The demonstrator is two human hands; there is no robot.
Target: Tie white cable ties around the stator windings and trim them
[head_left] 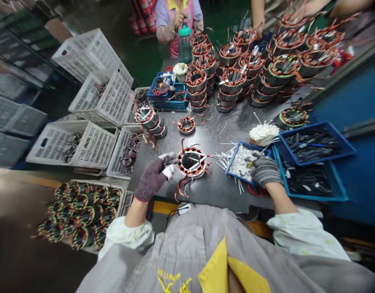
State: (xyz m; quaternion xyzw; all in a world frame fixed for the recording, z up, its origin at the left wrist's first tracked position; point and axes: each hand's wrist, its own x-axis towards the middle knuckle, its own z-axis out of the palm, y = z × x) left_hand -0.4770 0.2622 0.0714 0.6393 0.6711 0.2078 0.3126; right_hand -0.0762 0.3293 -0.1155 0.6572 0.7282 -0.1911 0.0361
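My left hand (pixel 153 175), in a dark purple glove with whitish fingertips, is at the left side of a motor stator (pixel 192 161). Its fingers and thumb are apart; whether they touch the stator's rim I cannot tell. The stator lies flat, with copper windings, loose red-brown leads and white strips across its opening. My right hand (pixel 266 169), in a grey striped glove, reaches into a small blue tray (pixel 233 156) of white pieces (pixel 240 162). Its fingers are curled together near a yellow-green spot, and what they pinch is hidden.
Stacks of stators (pixel 231 79) line the table's back. White sticks (pixel 263 132) stand bundled behind the tray. Blue bins (pixel 315 144) of black strips are at right. Another stator (pixel 186 125) lies ahead. White crates (pixel 95 97) stand left. A person (pixel 178 24) is across the table.
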